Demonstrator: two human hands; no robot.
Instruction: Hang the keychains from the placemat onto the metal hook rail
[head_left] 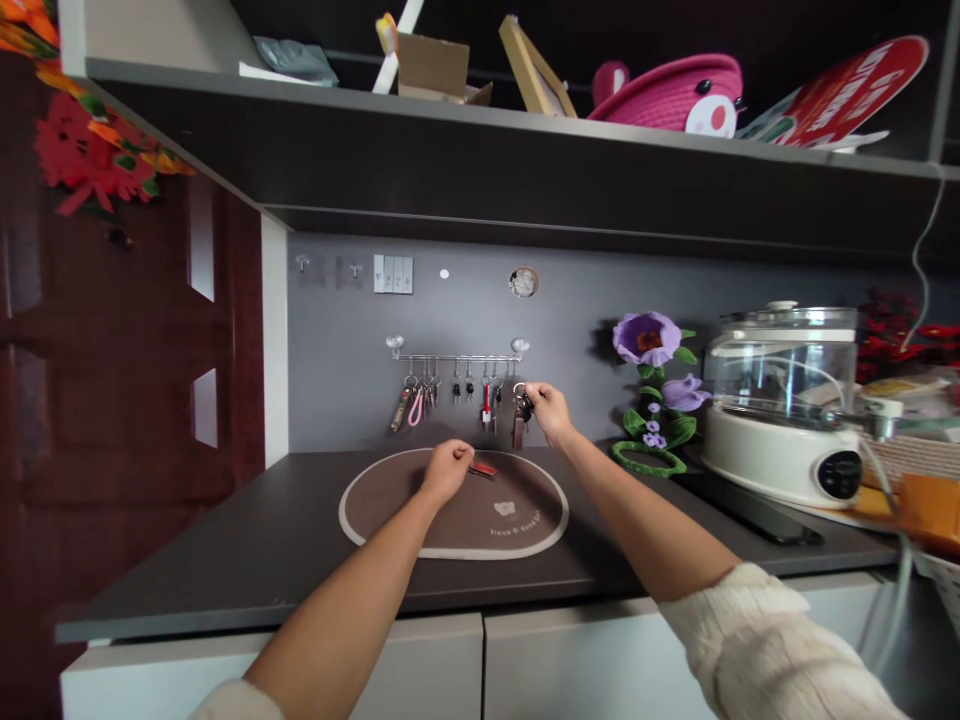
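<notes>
Little kitchen-corner setup here: a dark wooden door [112, 340] on the left, a wall shelf [450, 130] overhead with a pink rope basket [667, 100] and some cardboard bits, and a dark grey countertop [225, 540] running across below. Over on the right of the counter there's a glass-lidded cooker [780, 400] and a purple flower ornament [649, 340] propped against the wall.

The main action is at the metal key rail [454, 357] screwed to the grey wall, with a row of keys and fobs dangling off its hooks. Under it sits an oval brown mat [517, 530] with a cream border.

Both bare forearms reach in from the bottom, cream knit sleeve [750, 630] showing on the right arm. The right hand [550, 412] is up at the rail's right end, fingers curled tight around a bunch of keys [526, 405], with a brown leather fob [517, 432] hanging below it.

The left hand [448, 472] is down on the mat, fingers bunched. A small red fob [484, 468] lies right off its fingertips to the right, long axis running roughly left to right. The left hand is clearly the nearer one, though I can't tell if it's actually gripping the fob.
</notes>
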